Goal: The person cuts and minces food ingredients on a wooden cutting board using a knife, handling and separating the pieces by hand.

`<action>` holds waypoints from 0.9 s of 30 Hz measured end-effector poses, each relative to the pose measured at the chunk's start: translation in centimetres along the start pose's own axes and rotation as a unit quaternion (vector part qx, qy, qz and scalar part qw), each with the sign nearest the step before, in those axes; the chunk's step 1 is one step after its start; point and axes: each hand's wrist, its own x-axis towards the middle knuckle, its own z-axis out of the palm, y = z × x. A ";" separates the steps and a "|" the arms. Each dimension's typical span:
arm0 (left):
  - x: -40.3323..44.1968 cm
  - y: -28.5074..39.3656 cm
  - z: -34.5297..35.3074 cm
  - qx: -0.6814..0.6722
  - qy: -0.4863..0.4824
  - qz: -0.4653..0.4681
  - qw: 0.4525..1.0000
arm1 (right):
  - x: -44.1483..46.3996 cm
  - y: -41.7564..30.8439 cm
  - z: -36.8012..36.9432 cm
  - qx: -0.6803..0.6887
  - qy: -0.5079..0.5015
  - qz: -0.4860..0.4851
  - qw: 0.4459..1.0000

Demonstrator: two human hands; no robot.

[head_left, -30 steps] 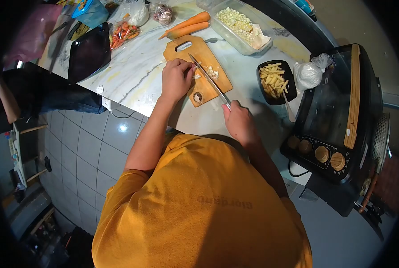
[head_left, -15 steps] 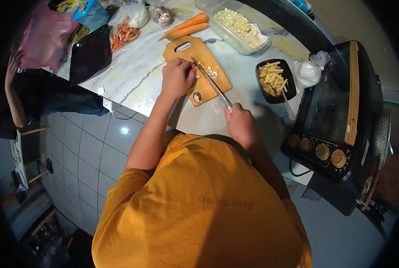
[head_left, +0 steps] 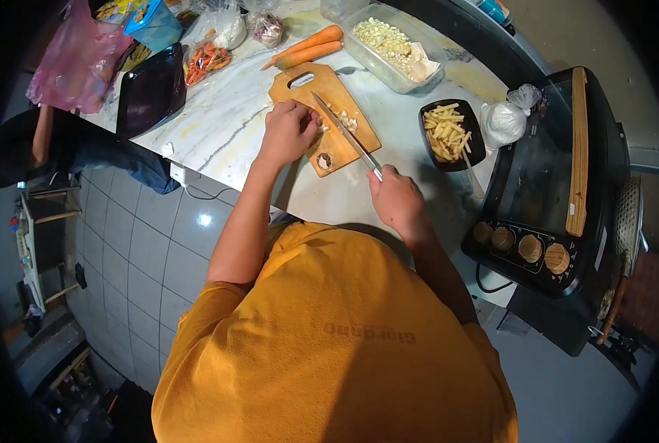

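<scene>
My right hand (head_left: 397, 198) is wrapped round the handle of a kitchen knife (head_left: 344, 133). Its long blade lies slantwise over a wooden cutting board (head_left: 285, 92), tip pointing away from me. My left hand (head_left: 289, 129) is closed over the board's left side, fingers curled. At its fingertips shows a bit of what looks like a garlic clove (head_left: 323, 128), mostly hidden by the fingers. Small chopped white pieces (head_left: 348, 120) lie beyond the blade. Near the board's close corner sits a small round, brownish and pale piece (head_left: 324, 159).
Two carrots (head_left: 311, 52) and a plastic tub of chopped pale vegetables (head_left: 434, 77) stand behind the board. To the right are a black bowl of pale strips (head_left: 447, 134) with a spoon and a toaster oven (head_left: 536, 170). A black tray (head_left: 150, 96) and another person (head_left: 115, 162) are left.
The knife and my hands have barely moved. At the far left, the other person's arm has shifted and the pink bag has been raised and bunched.
</scene>
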 end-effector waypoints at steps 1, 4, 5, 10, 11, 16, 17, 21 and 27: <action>-0.2 -0.2 -0.1 -0.006 -0.003 0.009 1.000 | -0.2 0.2 0.0 0.004 -0.004 0.008 1.000; -0.5 -0.4 -0.4 -0.015 -0.015 0.023 1.000 | -0.9 1.2 0.6 0.033 0.011 0.001 0.999; -0.6 -0.3 -0.5 -0.021 -0.025 0.031 0.999 | -1.1 1.4 0.9 0.058 0.033 -0.010 0.998; -0.8 -0.1 -1.4 -0.041 -0.054 0.007 0.998 | -1.4 1.8 1.2 0.055 0.051 -0.012 0.997; -0.9 -0.1 -1.5 -0.059 -0.058 -0.004 0.997 | -1.5 1.6 1.1 0.060 0.056 -0.016 0.997; -1.8 0.4 -1.3 -0.114 -0.051 -0.024 0.992 | -1.8 0.7 1.4 0.078 0.025 -0.020 0.996; -2.0 0.5 -1.1 -0.089 -0.032 0.010 0.995 | -1.9 0.4 1.6 0.079 0.016 -0.018 0.997; -2.3 0.7 -0.5 -0.032 0.001 0.036 0.999 | -1.7 0.4 3.1 0.088 0.013 -0.035 0.995; -2.9 0.7 0.1 -0.023 0.049 0.058 0.997 | -1.5 0.5 4.0 0.085 0.042 -0.057 0.994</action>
